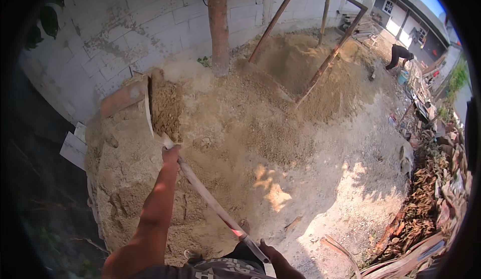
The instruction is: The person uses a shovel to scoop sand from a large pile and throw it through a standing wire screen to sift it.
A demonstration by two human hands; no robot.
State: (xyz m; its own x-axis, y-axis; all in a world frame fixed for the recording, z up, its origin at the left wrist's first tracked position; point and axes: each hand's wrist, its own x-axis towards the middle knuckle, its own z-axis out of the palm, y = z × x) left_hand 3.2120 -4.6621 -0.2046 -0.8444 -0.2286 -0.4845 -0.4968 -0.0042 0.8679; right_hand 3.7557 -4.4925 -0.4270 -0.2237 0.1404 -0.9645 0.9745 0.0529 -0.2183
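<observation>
A long-handled shovel (208, 195) slants from my waist up to the left, its blade loaded with brown sandy soil (167, 103). My left hand (171, 155) is closed around the shaft just behind the blade. Down by my body, my right hand (269, 251) is closed at the rear end of the handle; its fingers are partly hidden. Beneath the shovel spreads a mound of pale sandy soil (125, 164). The load hides most of the blade, and a reddish-brown board (123, 98) lies beyond it.
A wooden post (218, 28) stands before the block wall (150, 21). A tilted rectangular frame (333, 53) rests on more sand. Dry leaves and scrap (426, 194) line the right side. Another person (399, 54) bends near a blue bucket (403, 76) at far right.
</observation>
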